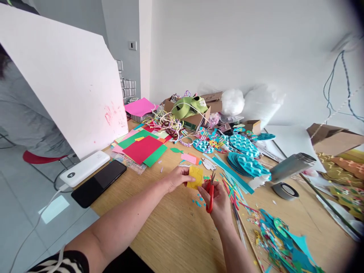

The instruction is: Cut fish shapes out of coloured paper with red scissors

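Between my hands, above the wooden table (170, 235), is a small piece of yellow paper (196, 176) with faint drawn lines on it. My left hand (179, 178) pinches its left side, thumb in front. Red-handled scissors (210, 197) are gripped in my right hand (218, 203), blades pointing up and away from me. The fingertips of that hand also touch the paper's lower right corner. Just beyond the paper lie a white cut-out (208, 164) with drawn marks, a pink paper piece (188, 158) and a green fish-shaped cut-out (176, 150).
Coloured paper sheets (145, 149) lie at the back left, near a phone (99, 183) and white power bank (85, 168). Turquoise wavy discs (248, 165), a metal bottle (292, 167) and a tape roll (285, 190) are right. Paper scraps (284, 239) cover the near right. A person sits behind the white board (71, 83).
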`<state>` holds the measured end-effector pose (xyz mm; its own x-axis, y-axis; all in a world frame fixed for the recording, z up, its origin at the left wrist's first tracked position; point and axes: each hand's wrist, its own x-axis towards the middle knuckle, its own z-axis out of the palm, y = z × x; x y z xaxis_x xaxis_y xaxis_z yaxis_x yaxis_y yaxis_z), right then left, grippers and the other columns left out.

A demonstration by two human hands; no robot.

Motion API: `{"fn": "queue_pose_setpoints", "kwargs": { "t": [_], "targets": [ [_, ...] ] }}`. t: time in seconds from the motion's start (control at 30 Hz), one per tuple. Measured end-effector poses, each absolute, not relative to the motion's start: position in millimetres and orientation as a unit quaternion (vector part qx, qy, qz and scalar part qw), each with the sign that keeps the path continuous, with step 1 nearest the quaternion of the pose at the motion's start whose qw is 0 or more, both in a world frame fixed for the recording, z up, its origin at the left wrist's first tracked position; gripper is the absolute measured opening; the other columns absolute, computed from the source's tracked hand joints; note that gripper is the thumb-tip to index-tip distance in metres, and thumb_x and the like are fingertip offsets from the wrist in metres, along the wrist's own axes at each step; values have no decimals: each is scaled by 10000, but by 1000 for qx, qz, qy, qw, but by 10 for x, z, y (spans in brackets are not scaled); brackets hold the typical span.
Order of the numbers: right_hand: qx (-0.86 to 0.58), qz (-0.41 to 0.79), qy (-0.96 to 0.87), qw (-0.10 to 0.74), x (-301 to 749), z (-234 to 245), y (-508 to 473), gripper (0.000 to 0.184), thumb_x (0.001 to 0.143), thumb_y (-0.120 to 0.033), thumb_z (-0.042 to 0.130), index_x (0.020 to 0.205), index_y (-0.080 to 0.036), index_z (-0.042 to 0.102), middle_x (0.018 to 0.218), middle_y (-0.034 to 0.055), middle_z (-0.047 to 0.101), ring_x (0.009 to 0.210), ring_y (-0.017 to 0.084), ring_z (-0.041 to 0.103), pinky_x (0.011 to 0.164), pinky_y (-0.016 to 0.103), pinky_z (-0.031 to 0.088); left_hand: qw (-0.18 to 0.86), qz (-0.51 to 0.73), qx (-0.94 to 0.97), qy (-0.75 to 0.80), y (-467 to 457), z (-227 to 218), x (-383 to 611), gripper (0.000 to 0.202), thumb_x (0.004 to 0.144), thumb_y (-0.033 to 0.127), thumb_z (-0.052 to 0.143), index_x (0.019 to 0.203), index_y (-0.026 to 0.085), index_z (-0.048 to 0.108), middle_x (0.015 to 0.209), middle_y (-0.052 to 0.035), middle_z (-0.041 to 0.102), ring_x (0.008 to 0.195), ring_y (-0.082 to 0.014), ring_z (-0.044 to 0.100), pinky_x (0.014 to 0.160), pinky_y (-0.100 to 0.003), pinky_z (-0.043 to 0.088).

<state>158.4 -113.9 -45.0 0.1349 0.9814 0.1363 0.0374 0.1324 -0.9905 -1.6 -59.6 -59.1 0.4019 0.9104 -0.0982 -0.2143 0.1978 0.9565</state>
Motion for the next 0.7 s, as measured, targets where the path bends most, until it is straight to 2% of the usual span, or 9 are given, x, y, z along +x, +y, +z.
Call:
{"fn": "queue_pose_setpoints", "kwargs": {
  "t": [0.3, 0.5, 0.7],
  "targets": [
    [-534, 413, -483, 558, 1588, -453, -1145, 503, 564, -537, 838, 806, -201, 551, 688, -13, 634, 592, 154, 593, 534, 267, 491, 699, 371, 492, 365, -642, -565, 14, 322, 531, 275, 790, 794, 124, 682, 743, -38, 664, 629, -111, 546, 525, -208, 357],
    [-533, 440, -489, 533, 1538, -404, -1213, 478, 699, -637, 710, 776, -180, 598, 653, 20, 653, 570, 170, 626, 527, 280, 514, 717, 451, 399, 351, -611, -558, 4, 402, 512, 283, 798, 857, 117, 676, 831, -66, 684, 669, -138, 612, 553, -227, 436],
    [-509, 501, -524, 465, 1454, -465, -1234, 517, 709, -689, 665, 697, -179, 577, 580, 11, 625, 489, 151, 583, 481, 261, 450, 720, 504, 356, 317, -625, -522, 8, 382, 545, 268, 794, 863, 92, 676, 847, -84, 695, 667, -157, 644, 640, -295, 515]
  ]
}}
